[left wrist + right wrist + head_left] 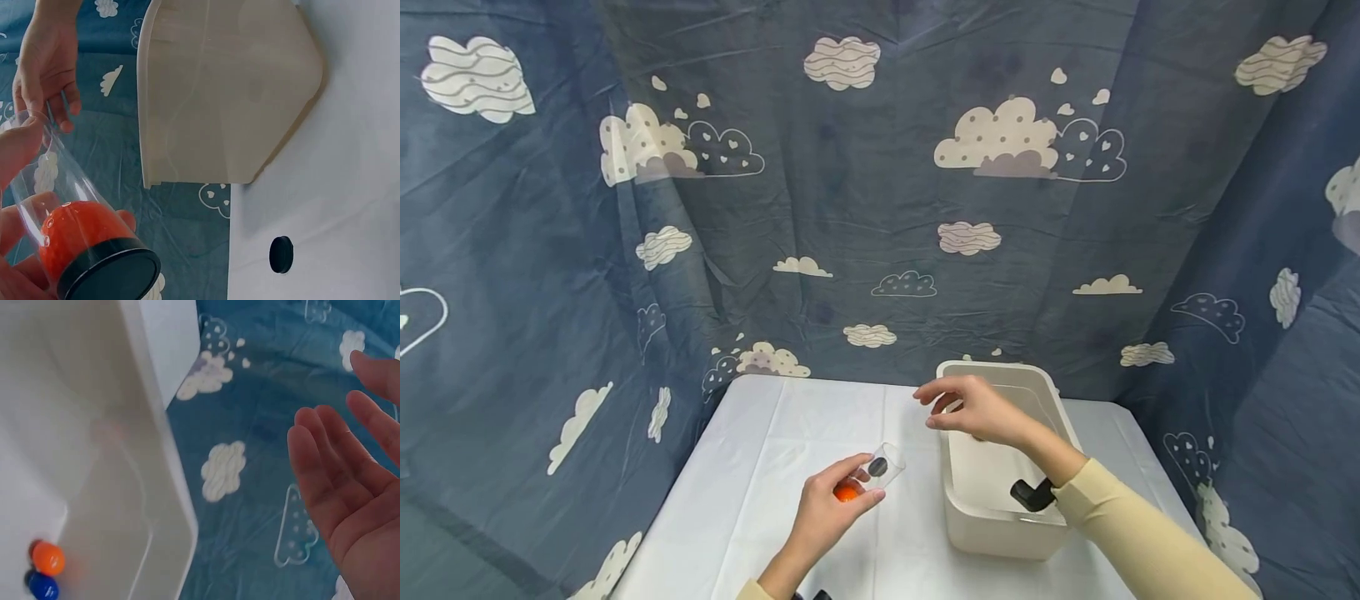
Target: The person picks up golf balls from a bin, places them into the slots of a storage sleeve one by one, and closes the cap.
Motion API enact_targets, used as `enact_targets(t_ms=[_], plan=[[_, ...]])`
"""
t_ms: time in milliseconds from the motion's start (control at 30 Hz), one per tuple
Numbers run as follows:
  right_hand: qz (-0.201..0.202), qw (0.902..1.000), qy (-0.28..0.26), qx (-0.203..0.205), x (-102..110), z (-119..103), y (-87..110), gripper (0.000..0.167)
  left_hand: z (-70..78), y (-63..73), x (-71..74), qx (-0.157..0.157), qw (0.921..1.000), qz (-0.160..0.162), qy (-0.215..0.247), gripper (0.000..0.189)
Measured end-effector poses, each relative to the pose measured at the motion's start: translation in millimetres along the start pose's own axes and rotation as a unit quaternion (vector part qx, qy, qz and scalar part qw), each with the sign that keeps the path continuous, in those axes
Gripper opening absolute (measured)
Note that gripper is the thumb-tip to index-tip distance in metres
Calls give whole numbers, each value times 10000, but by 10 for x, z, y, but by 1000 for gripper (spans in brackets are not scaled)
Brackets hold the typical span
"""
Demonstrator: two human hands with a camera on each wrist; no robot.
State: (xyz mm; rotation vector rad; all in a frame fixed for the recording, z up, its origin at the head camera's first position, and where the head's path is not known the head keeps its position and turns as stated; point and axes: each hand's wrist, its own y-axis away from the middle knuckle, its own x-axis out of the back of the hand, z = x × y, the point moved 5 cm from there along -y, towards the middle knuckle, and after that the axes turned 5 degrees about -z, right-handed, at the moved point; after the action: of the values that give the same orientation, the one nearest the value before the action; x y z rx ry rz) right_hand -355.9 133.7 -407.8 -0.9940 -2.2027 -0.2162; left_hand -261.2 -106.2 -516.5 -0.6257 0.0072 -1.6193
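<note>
My left hand (829, 508) grips a clear plastic tube (891, 460) low over the table. Inside the tube lies an orange-red ball (78, 231), against the black cap (112, 275) that closes one end. The other end looks uncapped and points toward my right hand (973, 408). That hand hovers over the left rim of a white bin (955, 508), fingers loosely bent, with nothing in it. An orange ball (49, 558) and a blue ball (44, 586) lie in the bin.
A loose black cap (281, 254) lies on the white-covered table (760, 483), left of the bin. Dark blue cloud-print curtains (850, 183) enclose the table at the back and both sides.
</note>
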Motion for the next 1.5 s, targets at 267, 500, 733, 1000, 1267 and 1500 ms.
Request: enact_targets(t_ms=[267, 500, 733, 1000, 1267, 1500], plan=[[272, 9990, 38, -351, 240, 378, -78, 39, -41, -31, 8, -112, 9998, 151, 67, 49], [663, 9958, 100, -617, 407, 729, -123, 40, -78, -18, 15, -73, 9997, 134, 200, 50], [959, 9907, -83, -962, 460, 1157, -144, 42, -120, -9, -3, 40, 9993, 92, 370, 51], [1131, 9711, -589, -2019, 379, 1709, -59, 42, 48, 8, -3, 130, 9991, 234, 326, 52], [1087, 9517, -1022, -2685, 305, 1963, 90, 43, -194, 4, -38, 170, 9990, 92, 402, 53], [966, 9293, -1465, -3248, 239, 2159, 212, 50, -199, 8, -41, 133, 9992, 64, 375, 54]])
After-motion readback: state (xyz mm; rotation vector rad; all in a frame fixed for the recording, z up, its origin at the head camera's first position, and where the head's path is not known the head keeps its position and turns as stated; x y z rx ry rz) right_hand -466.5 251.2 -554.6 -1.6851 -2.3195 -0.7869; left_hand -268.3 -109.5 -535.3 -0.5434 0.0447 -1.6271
